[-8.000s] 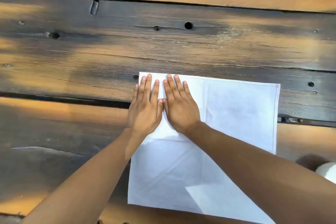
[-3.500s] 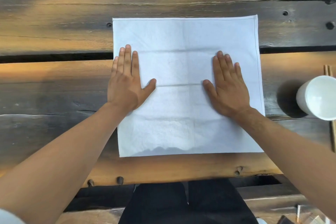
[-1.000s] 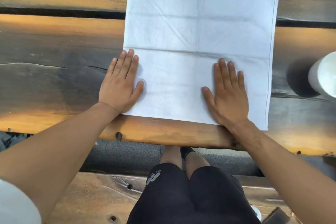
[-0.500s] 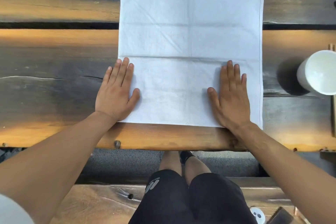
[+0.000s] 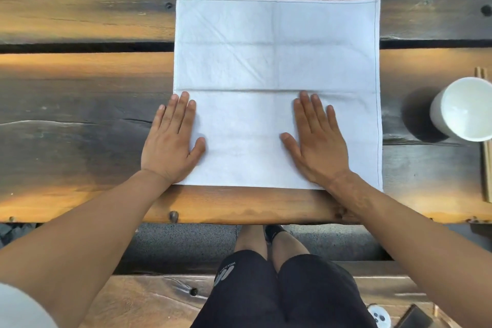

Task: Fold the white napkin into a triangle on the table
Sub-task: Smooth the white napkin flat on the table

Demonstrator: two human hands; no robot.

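Note:
The white napkin (image 5: 277, 61) lies spread flat as a full square on the dark wooden table (image 5: 80, 104), its near edge close to the table's front edge. Old crease lines cross it. My left hand (image 5: 171, 138) rests flat on the napkin's near left corner, partly over the bare wood, fingers straight. My right hand (image 5: 316, 141) lies flat on the napkin's near right part, fingers straight and pointing away from me.
A white cup (image 5: 463, 109) stands to the right of the napkin, with wooden chopsticks (image 5: 486, 157) beside it. A gap between planks (image 5: 80, 46) runs under the napkin's far half. My knees and a wooden bench (image 5: 149, 298) show below the table edge.
Both flat hands have slid down the napkin toward its near edge over the last seconds. In the last half second they have barely moved; the napkin stays unfolded.

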